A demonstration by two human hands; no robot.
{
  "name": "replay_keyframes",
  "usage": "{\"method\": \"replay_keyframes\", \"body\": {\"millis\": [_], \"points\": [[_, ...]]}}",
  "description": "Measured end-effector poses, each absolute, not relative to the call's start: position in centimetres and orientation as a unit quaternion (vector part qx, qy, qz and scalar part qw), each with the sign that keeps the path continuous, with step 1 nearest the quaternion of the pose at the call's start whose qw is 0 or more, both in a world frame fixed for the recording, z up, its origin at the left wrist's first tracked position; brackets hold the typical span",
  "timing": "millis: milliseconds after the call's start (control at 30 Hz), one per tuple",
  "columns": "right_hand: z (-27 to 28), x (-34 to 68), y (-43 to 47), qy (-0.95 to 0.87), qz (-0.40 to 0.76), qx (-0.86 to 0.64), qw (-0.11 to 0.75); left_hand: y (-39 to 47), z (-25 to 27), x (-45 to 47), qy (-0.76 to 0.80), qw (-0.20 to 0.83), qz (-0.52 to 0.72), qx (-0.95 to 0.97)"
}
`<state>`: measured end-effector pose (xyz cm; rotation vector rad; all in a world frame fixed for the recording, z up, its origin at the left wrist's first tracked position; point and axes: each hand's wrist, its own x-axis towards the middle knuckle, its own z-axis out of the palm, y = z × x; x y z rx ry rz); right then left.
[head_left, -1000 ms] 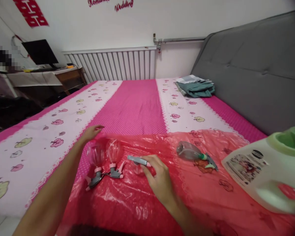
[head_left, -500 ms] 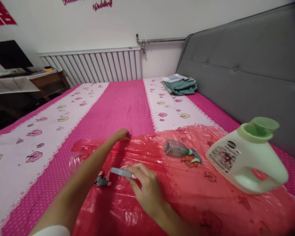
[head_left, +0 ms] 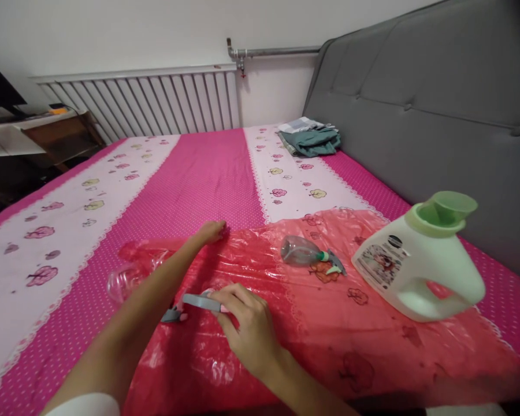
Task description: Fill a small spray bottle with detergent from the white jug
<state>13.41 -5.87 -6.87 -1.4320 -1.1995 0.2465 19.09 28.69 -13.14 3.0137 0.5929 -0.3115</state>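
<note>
Pink bed, red plastic sheet across its near side. My right hand: fingers closed on a grey spray head, toward the sheet's left edge. My left hand: curled at the far edge; can't tell if gripping. Clear bottle by the left edge, white jug by the right.

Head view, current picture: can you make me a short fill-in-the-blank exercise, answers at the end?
1. The right hand holds a sprayer whose top is ____.
2. The green-collared bottle lies on its ____.
3. The large jug has a ____ cap.
4. The folded cloth pile lies near the padded gray ____.

Missing words: gray; side; green; headboard.
</note>
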Motion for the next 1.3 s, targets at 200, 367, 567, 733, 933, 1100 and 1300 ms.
{"method": "replay_keyframes", "body": {"millis": [200, 367, 567, 733, 933, 1100, 1300], "points": [[-7.0, 13.5, -5.7, -0.519, 0.093, -0.606, 0.595, 28.2, -12.6, 19.5, 0.204, 0.024, -0.039, 0.978], [-7.2, 13.3, -5.6, -0.517, 0.097, -0.617, 0.586, 27.8, -11.8, 19.3, 0.174, 0.027, -0.029, 0.984], [-7.2, 13.2, -5.8, -0.521, 0.106, -0.613, 0.585, 27.7, -10.2, 18.7, 0.146, 0.049, -0.031, 0.988], [-7.3, 12.9, -5.9, -0.52, 0.108, -0.616, 0.582, 27.4, -8.9, 18.1, 0.124, 0.071, -0.032, 0.989], [-7.2, 13.0, -6.0, -0.517, 0.105, -0.616, 0.585, 26.6, -9.1, 18.7, 0.093, 0.122, -0.037, 0.987], [-7.2, 13.0, -5.9, -0.522, 0.099, -0.618, 0.58, 26.8, -8.6, 18.0, 0.038, 0.185, -0.025, 0.982], [-7.2, 12.8, -5.8, -0.519, 0.096, -0.62, 0.581, 27.0, -8.2, 17.1, -0.029, 0.24, -0.051, 0.969]]}}
